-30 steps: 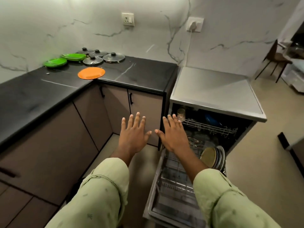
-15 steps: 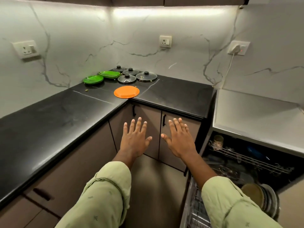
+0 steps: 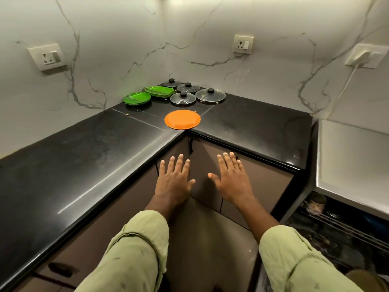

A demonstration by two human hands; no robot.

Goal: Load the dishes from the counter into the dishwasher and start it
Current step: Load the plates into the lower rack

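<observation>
Hands hang in the air in front of the corner cupboards, palms down and fingers spread: the left hand [image 3: 173, 182] and the right hand [image 3: 232, 180] sit side by side, thumbs nearly meeting, both empty and touching nothing. Pale green sleeves [image 3: 134, 256] are rolled up on both forearms.

On the black bench [image 3: 84, 165], right at the inner corner, an orange plate [image 3: 182, 119] lies flat with its near rim just over the edge. Behind it, back against the marble wall, two green plates [image 3: 137, 98] lie next to each other, the rear one looking like a divided tray. Just to their right four glass lids [image 3: 183, 98] with black knobs lie flat in a tight cluster. All of these sit well apart from the hands.

At the right edge stands the dishwasher [image 3: 349, 157], its grey top level with the bench and its front open. A wire rack [image 3: 345, 226] shows inside, with a jar or cup [image 3: 314, 203] standing at its left end; the interior is dark and I cannot make out the rest for sure. A white plug [image 3: 366, 57] sits in the wall socket above it, cord trailing down.
</observation>
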